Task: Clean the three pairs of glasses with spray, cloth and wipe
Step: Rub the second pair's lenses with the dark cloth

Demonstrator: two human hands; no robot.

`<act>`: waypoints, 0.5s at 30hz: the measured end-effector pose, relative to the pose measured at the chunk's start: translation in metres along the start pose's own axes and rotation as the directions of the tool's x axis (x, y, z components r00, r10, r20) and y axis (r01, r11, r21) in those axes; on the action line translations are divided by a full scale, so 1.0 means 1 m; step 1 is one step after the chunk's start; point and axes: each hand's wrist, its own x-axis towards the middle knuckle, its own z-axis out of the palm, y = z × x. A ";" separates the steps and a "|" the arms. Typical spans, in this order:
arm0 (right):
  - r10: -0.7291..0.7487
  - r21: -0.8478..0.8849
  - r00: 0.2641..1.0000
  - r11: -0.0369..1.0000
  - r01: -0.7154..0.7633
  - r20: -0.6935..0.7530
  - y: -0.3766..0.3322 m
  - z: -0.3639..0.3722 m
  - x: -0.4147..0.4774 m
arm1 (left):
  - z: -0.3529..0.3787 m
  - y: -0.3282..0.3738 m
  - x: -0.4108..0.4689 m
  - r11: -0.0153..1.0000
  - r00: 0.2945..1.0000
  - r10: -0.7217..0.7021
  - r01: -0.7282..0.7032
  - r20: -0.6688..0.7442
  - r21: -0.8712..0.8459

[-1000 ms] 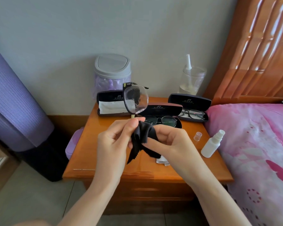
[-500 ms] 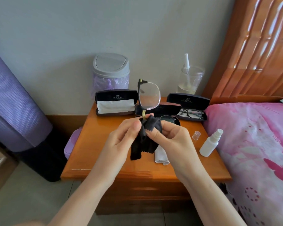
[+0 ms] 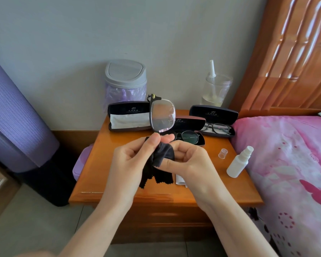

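Note:
I hold a pair of glasses (image 3: 162, 115) upright above the wooden nightstand (image 3: 104, 164), one lens sticking up over my fingers. My left hand (image 3: 132, 160) pinches the frame at the bottom of that lens. My right hand (image 3: 189, 160) grips a black cloth (image 3: 161, 162) bunched around the lower lens, which is hidden. A second pair of glasses (image 3: 188, 137) lies in an open case behind my hands. A third pair (image 3: 218, 127) lies in the open case at the back right. The white spray bottle (image 3: 239, 163) stands at the right edge, its clear cap (image 3: 222, 153) beside it.
An open case with a white cloth (image 3: 128, 118) sits at the back left. A grey lidded bin (image 3: 126, 82) and a clear jar (image 3: 216, 91) stand against the wall. A white wipe (image 3: 181, 179) lies under my right hand. A pink bed (image 3: 289, 164) borders the right side.
The glasses turned in my hands, so the raised lens now faces me more squarely. My hands shifted slightly right while the cloth kept working around the lower lens.

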 end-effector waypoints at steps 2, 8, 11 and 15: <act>-0.004 0.004 0.999 1.000 0.004 -0.043 0.002 0.003 0.001 | 0.002 -0.002 -0.001 1.000 1.000 0.004 -0.004 -0.017 0.006; 0.001 0.154 0.993 0.988 0.018 -0.120 0.006 0.008 0.000 | 0.001 -0.004 0.000 0.999 1.000 -0.002 0.003 -0.025 0.048; 0.040 0.189 0.990 0.982 -0.014 -0.132 0.008 0.008 0.000 | 0.004 -0.001 -0.003 0.996 1.000 0.004 -0.002 -0.017 0.091; 0.063 0.165 0.992 0.985 -0.045 -0.108 0.007 0.006 -0.001 | 0.004 0.002 -0.004 0.987 0.999 0.033 -0.027 -0.036 0.158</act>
